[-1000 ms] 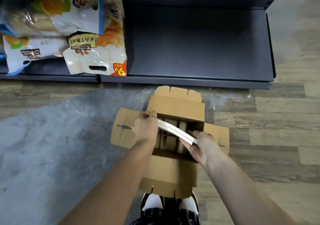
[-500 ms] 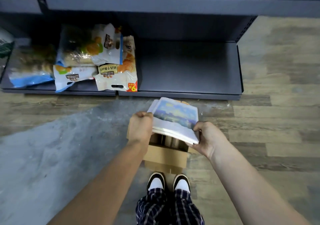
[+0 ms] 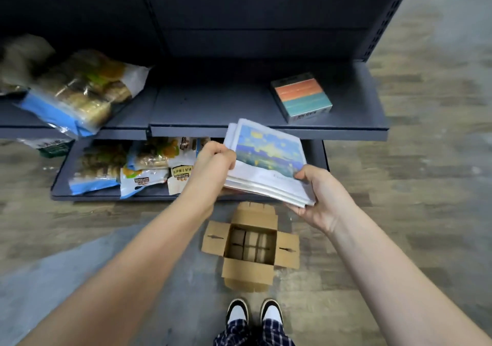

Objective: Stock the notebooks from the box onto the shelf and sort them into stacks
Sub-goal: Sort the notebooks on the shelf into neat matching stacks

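Observation:
Both hands hold a small pile of notebooks with a blue and yellow painted cover, tilted, just in front of the dark shelf's front edge. My left hand grips the pile's left edge. My right hand supports its near right corner from below. A stack of notebooks with an orange and teal cover lies on the shelf at the right. On the floor below stands the open cardboard box, with more items inside.
Bagged snacks lie on the left of the same shelf, and more bags fill the lower shelf. My shoes stand just behind the box on the wooden floor.
The notebooks came out of the box and rose to the level of the middle shelf. The view lifted, so the upper shelf with the orange and teal stack came into sight.

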Motion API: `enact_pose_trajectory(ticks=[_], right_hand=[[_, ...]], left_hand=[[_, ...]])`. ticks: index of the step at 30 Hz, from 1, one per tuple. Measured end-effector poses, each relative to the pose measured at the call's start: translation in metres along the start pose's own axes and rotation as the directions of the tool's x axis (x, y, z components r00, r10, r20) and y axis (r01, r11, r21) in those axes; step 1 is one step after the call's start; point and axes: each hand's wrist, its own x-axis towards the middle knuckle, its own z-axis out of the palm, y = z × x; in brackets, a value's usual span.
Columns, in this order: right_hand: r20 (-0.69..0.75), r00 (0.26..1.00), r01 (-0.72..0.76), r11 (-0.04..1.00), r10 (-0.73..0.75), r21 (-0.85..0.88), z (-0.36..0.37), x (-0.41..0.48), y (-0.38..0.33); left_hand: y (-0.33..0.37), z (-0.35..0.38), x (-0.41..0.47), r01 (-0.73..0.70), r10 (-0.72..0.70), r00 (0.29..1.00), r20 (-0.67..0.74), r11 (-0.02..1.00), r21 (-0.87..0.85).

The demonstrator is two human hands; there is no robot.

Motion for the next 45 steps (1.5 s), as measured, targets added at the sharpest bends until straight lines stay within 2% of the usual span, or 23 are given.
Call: enact_pose_trajectory(ticks=[5, 10, 17, 21, 29, 36, 42, 45], right_hand=[[0.072, 0.982, 0.18, 0.98, -0.175, -0.083, 0.024, -0.064, -0.054], [0.182, 0.913, 0.381, 0.922, -0.365, -0.065, 0.052, -0.119, -0.105], [0.23, 0.834, 0.537, 0.834, -0.502, -0.127, 0.089, -0.167, -0.16], [0.236, 0.805, 0.578, 0.81, -0.545, -0.102, 0.109, -0.181, -0.186], [0.232, 0.776, 0.625, 0.765, -0.587, -0.156, 0.132, -0.181, -0.242], [0.228, 0.74, 0.673, 0.705, -0.633, -0.226, 0.131, -0.134, -0.306], [0.275, 0.743, 0.669, 0.694, -0.61, -0.266, 0.129, -0.092, -0.36], [0.281, 0.738, 0.675, 0.664, -0.613, -0.323, 0.132, -0.073, -0.379]], left_hand=[[0.072, -0.007, -0.037, -0.089, 0.094, 0.993, 0.072, 0.994, -0.069], [0.139, -0.016, -0.064, -0.187, 0.199, 0.971, 0.135, 0.977, -0.101], [0.21, -0.02, -0.083, -0.321, 0.331, 0.941, 0.064, 0.938, -0.129], [0.243, -0.024, -0.083, -0.379, 0.393, 0.917, 0.065, 0.912, -0.156], [0.294, -0.014, -0.061, -0.4, 0.421, 0.903, 0.085, 0.897, -0.189], [0.326, 0.023, -0.011, -0.438, 0.442, 0.897, 0.021, 0.895, -0.085], [0.351, 0.057, 0.03, -0.44, 0.437, 0.896, -0.077, 0.898, -0.027], [0.36, 0.068, 0.045, -0.458, 0.462, 0.878, -0.128, 0.887, 0.059]])
